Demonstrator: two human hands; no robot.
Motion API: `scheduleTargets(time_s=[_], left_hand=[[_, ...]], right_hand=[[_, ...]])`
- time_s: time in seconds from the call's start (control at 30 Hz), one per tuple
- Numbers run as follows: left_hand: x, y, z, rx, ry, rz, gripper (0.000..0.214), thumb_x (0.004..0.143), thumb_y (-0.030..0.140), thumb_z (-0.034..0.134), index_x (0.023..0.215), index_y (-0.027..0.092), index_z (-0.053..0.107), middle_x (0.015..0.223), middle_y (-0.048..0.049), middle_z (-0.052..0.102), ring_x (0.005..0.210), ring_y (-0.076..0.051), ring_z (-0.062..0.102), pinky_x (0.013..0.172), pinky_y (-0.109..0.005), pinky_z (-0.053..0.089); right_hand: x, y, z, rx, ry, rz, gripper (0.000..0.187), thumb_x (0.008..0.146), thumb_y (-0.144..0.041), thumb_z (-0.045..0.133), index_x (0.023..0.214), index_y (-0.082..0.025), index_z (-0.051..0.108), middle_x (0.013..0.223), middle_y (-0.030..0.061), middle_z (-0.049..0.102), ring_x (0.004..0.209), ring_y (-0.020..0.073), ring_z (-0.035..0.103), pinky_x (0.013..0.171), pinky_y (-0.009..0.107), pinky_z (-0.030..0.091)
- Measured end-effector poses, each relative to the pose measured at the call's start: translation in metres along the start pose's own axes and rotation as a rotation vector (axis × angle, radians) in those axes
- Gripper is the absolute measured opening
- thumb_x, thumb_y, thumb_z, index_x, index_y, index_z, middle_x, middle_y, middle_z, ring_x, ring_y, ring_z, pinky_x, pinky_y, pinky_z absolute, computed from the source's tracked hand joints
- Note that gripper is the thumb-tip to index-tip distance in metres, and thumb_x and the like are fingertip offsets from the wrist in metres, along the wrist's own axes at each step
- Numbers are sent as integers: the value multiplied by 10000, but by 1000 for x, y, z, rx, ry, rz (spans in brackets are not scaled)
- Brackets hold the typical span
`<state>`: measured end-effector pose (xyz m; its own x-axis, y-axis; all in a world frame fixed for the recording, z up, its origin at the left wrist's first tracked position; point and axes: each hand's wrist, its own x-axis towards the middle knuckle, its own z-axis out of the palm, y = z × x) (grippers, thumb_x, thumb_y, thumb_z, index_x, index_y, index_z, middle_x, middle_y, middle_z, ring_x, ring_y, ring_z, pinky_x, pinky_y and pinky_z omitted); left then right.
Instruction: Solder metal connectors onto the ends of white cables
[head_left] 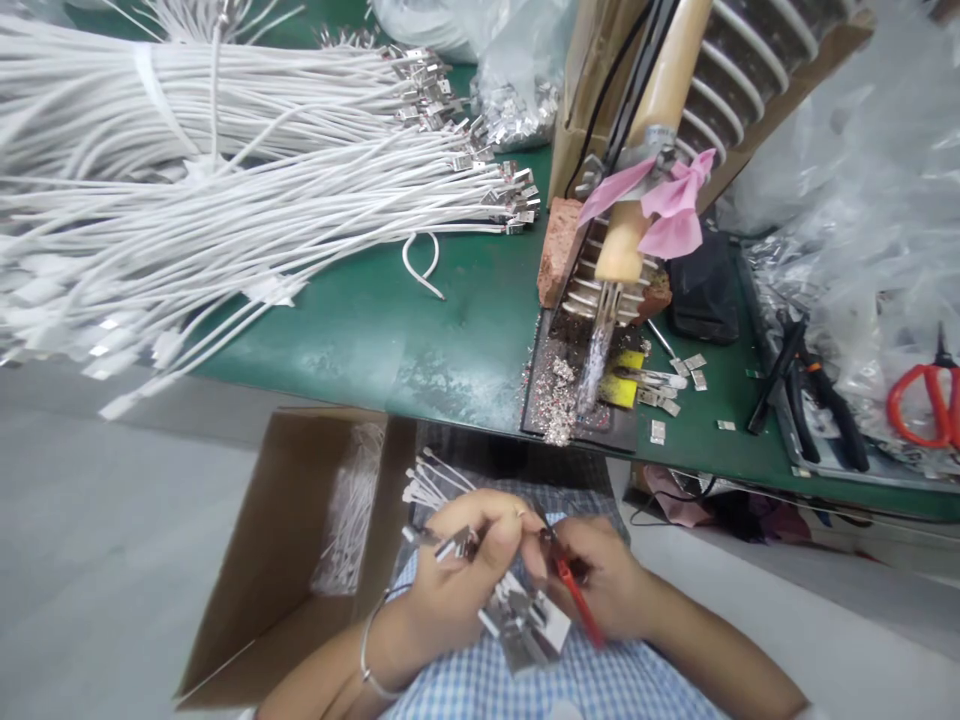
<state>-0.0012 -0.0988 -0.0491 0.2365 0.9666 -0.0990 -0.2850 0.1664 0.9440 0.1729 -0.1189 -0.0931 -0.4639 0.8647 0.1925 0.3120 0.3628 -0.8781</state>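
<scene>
Close over the lap, my left hand (465,575) is closed on several white cables (429,482) whose ends fan out behind the fingers. Shiny metal connectors (525,625) hang below that hand, and others poke out by its knuckles. Thumb and forefinger pinch a thin end that is too small to make out. My right hand (606,578) is wrapped round red-handled cutters (577,598). Their dark jaws meet the left fingertips, and the exact contact is hidden.
Piles of white cables with metal ends (360,190) lie on the green bench (360,340). A wooden-handled soldering iron (622,240) rests in a coil stand above solder crumbs. Pliers (825,400) and orange-handled snips (930,400) sit right. An open cardboard box (255,560) stands below.
</scene>
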Motion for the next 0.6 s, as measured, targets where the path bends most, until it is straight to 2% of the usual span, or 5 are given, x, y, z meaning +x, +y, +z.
scheduleTargets(time_s=[0.1, 0.27, 0.6], left_hand=[[-3, -3, -2, -55, -34, -72, 289, 950, 393, 623, 828, 142, 699, 536, -21, 671, 412, -87, 526, 396, -160, 361], [-5, -8, -5, -73, -60, -123, 362, 941, 446, 613, 792, 126, 690, 517, -22, 632, 409, -90, 510, 395, -171, 356], [-5, -7, -7, -65, -93, -122, 363, 953, 446, 591, 795, 132, 679, 516, -16, 617, 421, -94, 507, 417, -182, 377]], right_hand=[[4, 7, -15, -67, 2, -31, 291, 934, -287, 518, 677, -235, 394, 529, -71, 381, 473, 105, 335, 481, 244, 280], [9, 14, -33, -153, -51, -121, 172, 834, -132, 507, 702, -228, 452, 544, -59, 436, 485, 119, 346, 513, 264, 267], [8, 16, -32, -196, -59, -177, 164, 834, -122, 484, 707, -226, 484, 535, -39, 511, 470, 127, 402, 518, 274, 296]])
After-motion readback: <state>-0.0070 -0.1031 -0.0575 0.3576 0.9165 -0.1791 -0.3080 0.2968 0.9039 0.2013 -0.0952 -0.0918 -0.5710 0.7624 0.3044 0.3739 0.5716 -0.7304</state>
